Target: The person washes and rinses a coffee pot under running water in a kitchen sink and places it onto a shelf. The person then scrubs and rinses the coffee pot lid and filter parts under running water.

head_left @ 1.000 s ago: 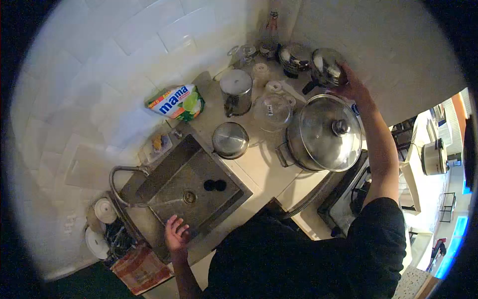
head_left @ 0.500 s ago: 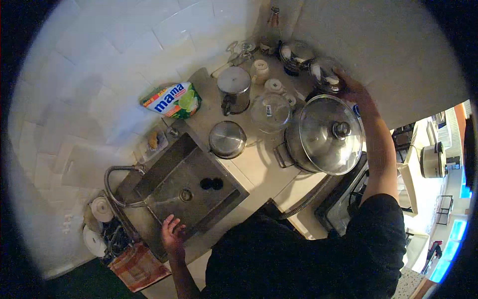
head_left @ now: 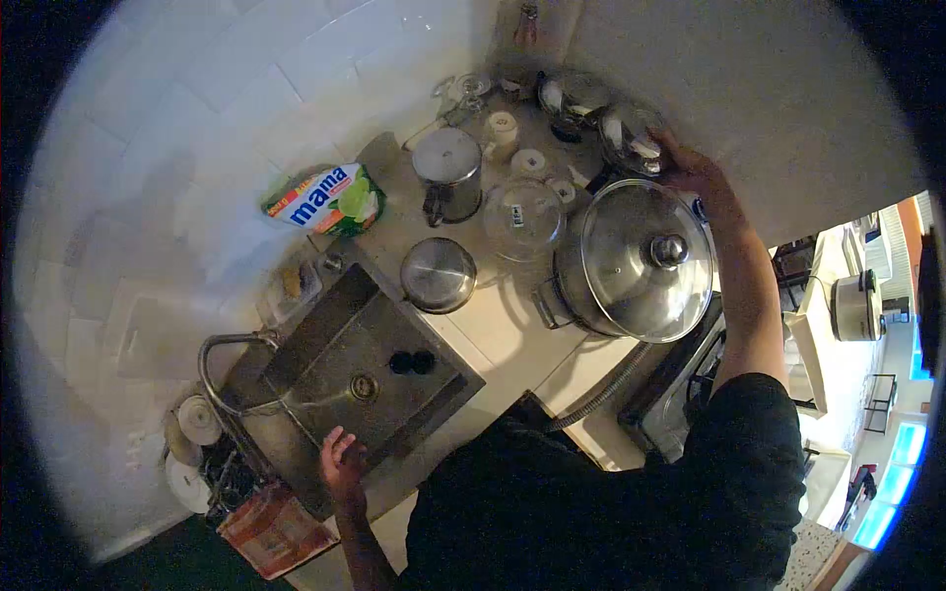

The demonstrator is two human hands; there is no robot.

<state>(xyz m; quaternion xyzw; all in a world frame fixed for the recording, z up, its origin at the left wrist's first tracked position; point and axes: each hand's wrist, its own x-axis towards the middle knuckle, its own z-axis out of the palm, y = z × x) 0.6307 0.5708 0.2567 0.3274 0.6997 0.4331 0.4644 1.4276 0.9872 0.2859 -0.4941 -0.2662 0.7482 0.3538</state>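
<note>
My right hand (head_left: 698, 179) reaches past the big pot to the back corner. Its fingertips are at the rim of a clear glass bowl (head_left: 628, 138) and seem to grip it; part of the hand is hidden behind the pot. A second glass bowl (head_left: 572, 97) stands beside that one. The large steel pot (head_left: 581, 266), under a domed glass lid (head_left: 631, 281) with a knob, sits just below my right forearm. My left hand (head_left: 342, 460) hovers at the near side of the sink (head_left: 330, 394), fingers loosely spread and holding nothing.
Along the counter are a metal pitcher (head_left: 448, 177), a small round steel pan (head_left: 439, 276), a clear glass dish (head_left: 522, 222), a white cup (head_left: 501, 130) and a "mama" soap pouch (head_left: 325, 200). A curved faucet (head_left: 204, 369) spans the sink. The stove (head_left: 670, 404) lies right.
The view has shifted slightly, so the counter items sit a little farther left. My right hand stays at the glass bowl's rim. The left hand has hardly moved.
</note>
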